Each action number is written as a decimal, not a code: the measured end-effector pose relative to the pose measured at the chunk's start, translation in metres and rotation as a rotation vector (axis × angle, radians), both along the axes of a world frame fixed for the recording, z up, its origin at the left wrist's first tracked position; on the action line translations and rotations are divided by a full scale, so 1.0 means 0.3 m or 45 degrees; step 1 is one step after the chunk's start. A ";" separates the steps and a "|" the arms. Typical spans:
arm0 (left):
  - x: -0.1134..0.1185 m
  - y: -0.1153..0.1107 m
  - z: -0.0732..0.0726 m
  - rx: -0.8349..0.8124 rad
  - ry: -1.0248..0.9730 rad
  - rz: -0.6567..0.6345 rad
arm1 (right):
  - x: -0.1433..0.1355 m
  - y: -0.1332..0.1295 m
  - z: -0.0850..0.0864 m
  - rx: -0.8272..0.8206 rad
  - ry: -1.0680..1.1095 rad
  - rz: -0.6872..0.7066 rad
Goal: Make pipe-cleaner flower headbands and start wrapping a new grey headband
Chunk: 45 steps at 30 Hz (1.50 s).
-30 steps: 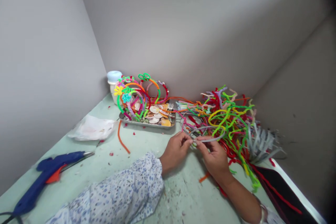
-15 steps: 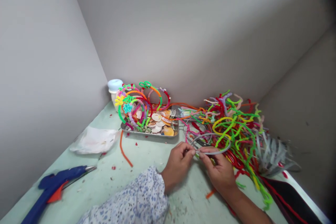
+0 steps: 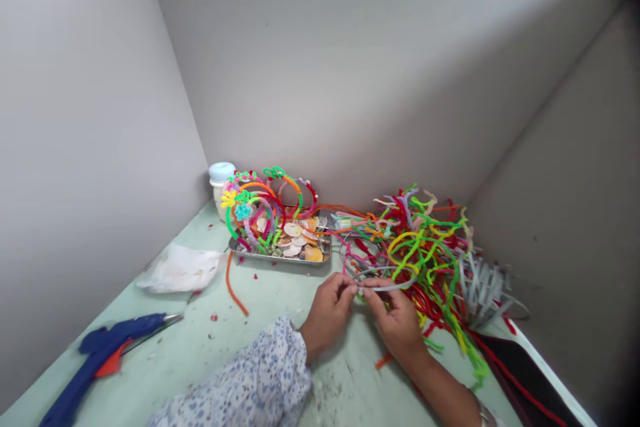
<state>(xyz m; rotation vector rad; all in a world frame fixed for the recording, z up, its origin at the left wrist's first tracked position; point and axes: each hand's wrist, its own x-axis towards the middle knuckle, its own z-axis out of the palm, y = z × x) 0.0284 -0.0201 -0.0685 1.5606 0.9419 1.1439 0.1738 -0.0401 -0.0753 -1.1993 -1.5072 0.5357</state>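
My left hand and my right hand meet over the front middle of the table, fingertips almost touching. Between them they pinch a thin grey headband, its curve arching away from me and to the right. The exact grip points are hidden behind my fingers. Beyond my hands lies a tangled heap of bright pipe cleaners in green, yellow, red and other colours. A bundle of grey strips is at its right.
A metal tray holds shells, with colourful wrapped headbands standing over it. Behind is a blue-lidded jar. At left lie a blue glue gun and a white plastic bag. An orange pipe cleaner rests mid-table. Grey walls enclose the table.
The camera view has shifted slightly, so table items on the right appear further left. Both hands keep their pinch on the grey headband with little visible change.
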 end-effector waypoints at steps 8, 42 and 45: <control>-0.050 -0.033 0.037 -0.196 -0.206 -0.044 | -0.076 -0.020 0.067 -0.056 0.008 -0.024; -0.116 -0.014 -0.011 -0.474 -0.385 -0.054 | -0.115 -0.041 0.003 0.164 -0.479 0.006; -0.117 -0.011 -0.016 -0.461 -0.385 -0.025 | -0.114 -0.045 0.010 0.243 -0.571 -0.015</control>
